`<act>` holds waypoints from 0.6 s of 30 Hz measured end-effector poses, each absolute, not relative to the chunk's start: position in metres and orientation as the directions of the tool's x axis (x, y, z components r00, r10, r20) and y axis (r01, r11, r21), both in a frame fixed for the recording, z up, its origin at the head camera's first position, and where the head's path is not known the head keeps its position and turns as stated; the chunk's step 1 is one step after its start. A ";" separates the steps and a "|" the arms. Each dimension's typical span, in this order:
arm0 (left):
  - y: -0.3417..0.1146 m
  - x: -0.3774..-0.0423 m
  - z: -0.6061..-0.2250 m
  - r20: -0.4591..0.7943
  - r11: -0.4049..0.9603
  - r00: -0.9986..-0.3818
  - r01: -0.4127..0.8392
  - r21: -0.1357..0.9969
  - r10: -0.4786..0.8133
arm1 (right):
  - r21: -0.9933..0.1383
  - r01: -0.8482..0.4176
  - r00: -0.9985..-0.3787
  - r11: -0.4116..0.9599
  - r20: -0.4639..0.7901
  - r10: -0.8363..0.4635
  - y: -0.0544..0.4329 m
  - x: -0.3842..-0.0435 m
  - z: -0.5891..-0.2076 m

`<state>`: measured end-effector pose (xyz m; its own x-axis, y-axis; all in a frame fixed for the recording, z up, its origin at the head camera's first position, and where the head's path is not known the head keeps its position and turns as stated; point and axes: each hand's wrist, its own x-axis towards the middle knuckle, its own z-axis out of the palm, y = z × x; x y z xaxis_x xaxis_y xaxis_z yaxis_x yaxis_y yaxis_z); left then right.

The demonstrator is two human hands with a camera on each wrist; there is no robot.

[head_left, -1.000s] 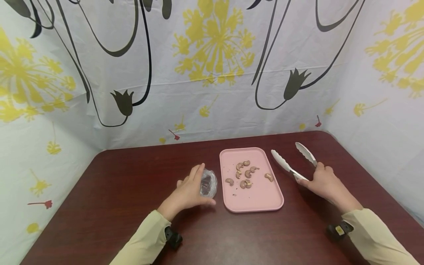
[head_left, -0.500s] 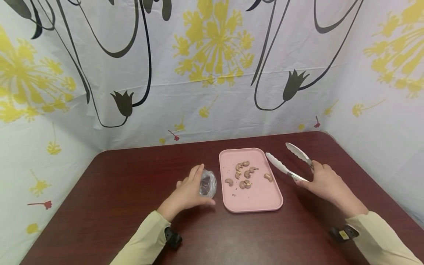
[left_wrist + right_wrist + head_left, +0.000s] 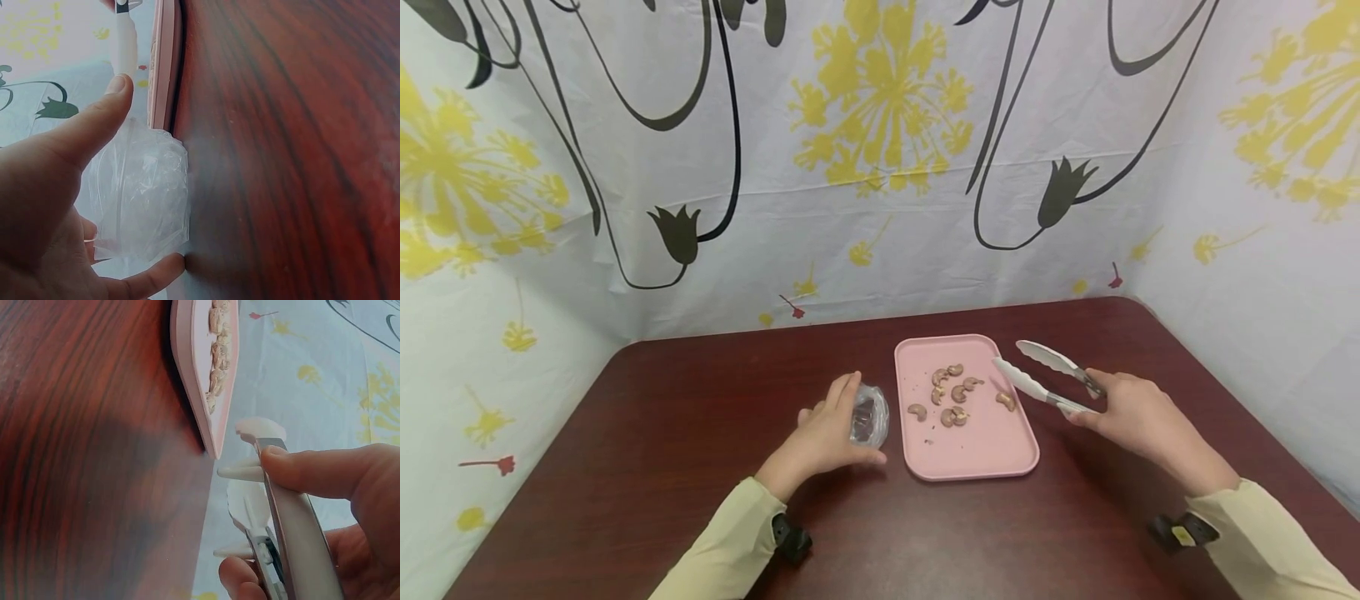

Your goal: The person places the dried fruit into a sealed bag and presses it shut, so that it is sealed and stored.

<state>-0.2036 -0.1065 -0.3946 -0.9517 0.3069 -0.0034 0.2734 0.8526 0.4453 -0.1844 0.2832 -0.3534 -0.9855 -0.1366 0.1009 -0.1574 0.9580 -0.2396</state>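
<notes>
The left hand curves in a wide C around a clear plastic bag, seemingly light, soft, best steadied by its sides. The right hand holds tongs by their arms, tips spread near the pink tray's right edge. On the tray lie cashews, probably light, firm and slippery, best gripped across the curve.

The tray is pink, cashews brown, tongs white-tipped, table streaked red-brown, cloth white with yellow flowers.
</notes>
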 end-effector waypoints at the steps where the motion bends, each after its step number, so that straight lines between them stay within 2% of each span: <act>1: -0.106 -0.204 -0.395 -0.005 0.854 -0.952 0.273 0.443 0.307 | -0.242 -0.156 -0.986 0.958 0.093 -0.137 0.283 -0.184 -0.353; 18: -0.107 -0.206 -0.396 -0.003 0.860 -0.946 0.294 0.418 0.324 | -0.263 -0.184 -0.983 0.947 0.037 -0.181 0.269 -0.183 -0.339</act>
<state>-0.2060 -0.1074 -0.3958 -0.9459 0.3244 -0.0030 0.2935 0.8597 0.4179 -0.1831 0.2691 -0.3394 -0.9829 -0.1806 0.0369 -0.1839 0.9471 -0.2629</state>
